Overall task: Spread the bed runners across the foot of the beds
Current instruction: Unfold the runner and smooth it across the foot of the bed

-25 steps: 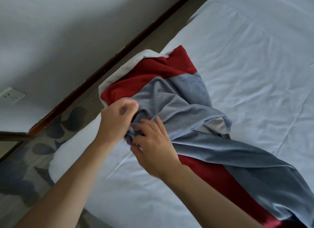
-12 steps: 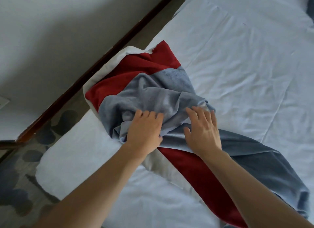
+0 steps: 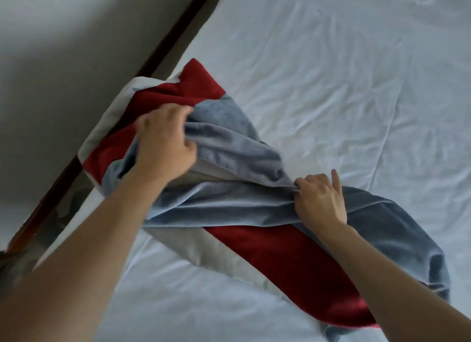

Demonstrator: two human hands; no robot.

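- I see no container; the bed (image 3: 331, 91) with its creased white sheet carries the runner (image 3: 254, 204)
- the runner lies twisted across the near corner by the wall (image 3: 51, 61); red and blue-grey bands, pale lining showing
- left hand (image 3: 163, 145) clutches a blue-grey fold; right hand (image 3: 318, 201) pinches the bunched middle, forefinger straight

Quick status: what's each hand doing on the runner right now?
Left hand: fingers curled, gripping a grey fold of the bed runner.
Right hand: pinching the runner's grey edge, index finger sticking out.
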